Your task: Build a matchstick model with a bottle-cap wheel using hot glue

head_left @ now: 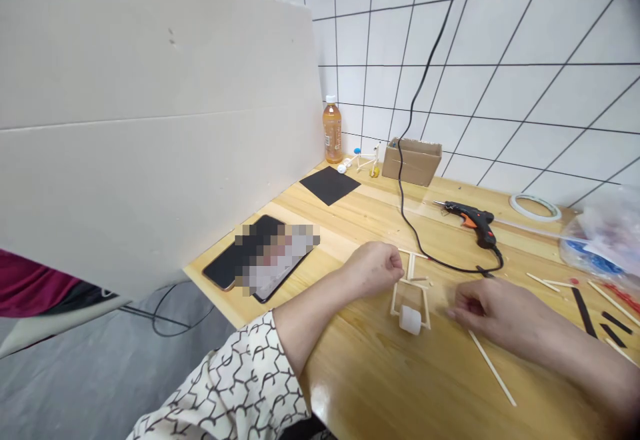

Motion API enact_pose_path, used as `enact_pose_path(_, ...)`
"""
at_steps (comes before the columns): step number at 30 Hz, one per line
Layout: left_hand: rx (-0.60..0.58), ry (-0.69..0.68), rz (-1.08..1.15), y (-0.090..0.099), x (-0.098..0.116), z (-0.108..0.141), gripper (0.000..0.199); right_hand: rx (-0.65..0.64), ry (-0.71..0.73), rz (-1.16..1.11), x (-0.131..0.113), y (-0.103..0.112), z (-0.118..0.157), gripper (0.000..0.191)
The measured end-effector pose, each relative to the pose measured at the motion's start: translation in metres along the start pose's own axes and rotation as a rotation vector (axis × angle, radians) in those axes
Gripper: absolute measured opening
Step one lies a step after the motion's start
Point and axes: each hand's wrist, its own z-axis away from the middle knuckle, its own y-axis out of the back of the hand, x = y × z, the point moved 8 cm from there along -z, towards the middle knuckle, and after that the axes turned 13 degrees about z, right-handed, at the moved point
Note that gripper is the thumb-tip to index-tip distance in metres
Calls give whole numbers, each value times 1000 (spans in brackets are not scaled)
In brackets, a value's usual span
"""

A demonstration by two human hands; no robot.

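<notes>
A small frame of pale wooden sticks [427, 307] with a white roller [410, 320] across its near end is on the table in front of me. My left hand [373, 268] is closed at the frame's far left corner, its fingertips against the sticks. What lies inside its grip is partly hidden. To the right of the frame, apart from it, is my right hand [483, 303], with its fingers curled together and slightly blurred. I cannot make out whether anything is in them. A loose wooden stick [493, 368] lies below that hand.
A black glue gun [473, 220] with a trailing cord [407, 210] lies beyond my hands. Farther back are a cardboard box [413, 162], a drink bottle [332, 132] and a black square sheet [330, 185]. Phones [245, 253] lie left, a tape roll [535, 207] right.
</notes>
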Motion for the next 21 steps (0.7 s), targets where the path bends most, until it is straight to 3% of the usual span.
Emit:
enact_pose_path(9, 47, -60, 48, 4, 5, 0, 12, -24, -61, 65, 6, -32, 16, 24)
enact_pose_path(18, 63, -156, 119, 3, 9, 2, 12, -41, -105, 58, -2, -23, 24, 18)
enact_pose_path(21, 94, -214, 138, 6, 15, 6, 15, 3, -91, -112, -3, -11, 24, 17)
